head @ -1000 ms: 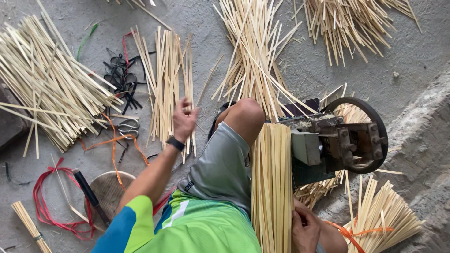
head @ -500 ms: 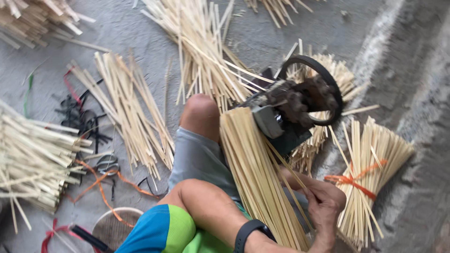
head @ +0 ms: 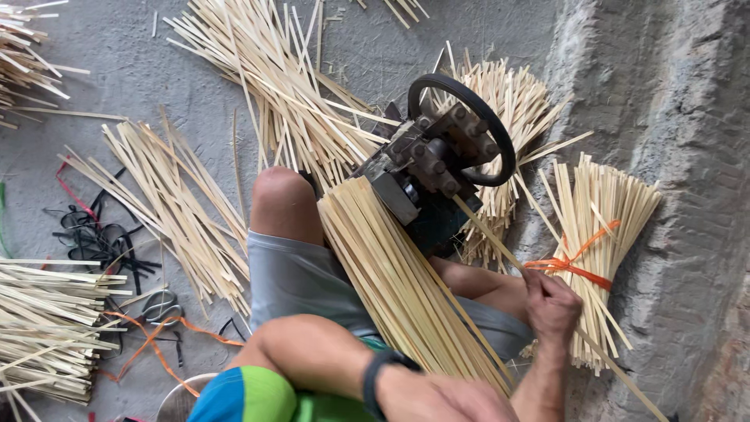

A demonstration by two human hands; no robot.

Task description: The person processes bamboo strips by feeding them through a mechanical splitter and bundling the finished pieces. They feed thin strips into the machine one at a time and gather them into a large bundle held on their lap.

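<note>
Hands (head: 551, 307) on bamboo strip (head: 500, 248), wall-side, cramped.

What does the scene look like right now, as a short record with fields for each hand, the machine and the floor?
left hand: at the lower edge of the view, resting on the near end of the strip bundle on the lap
right hand: closed around a single strip that runs up into the machine
machine: dark metal, with a black hand wheel
tied bundle: by the wall, bound with orange string
floor: grey, with loose strip piles and scissors
</note>
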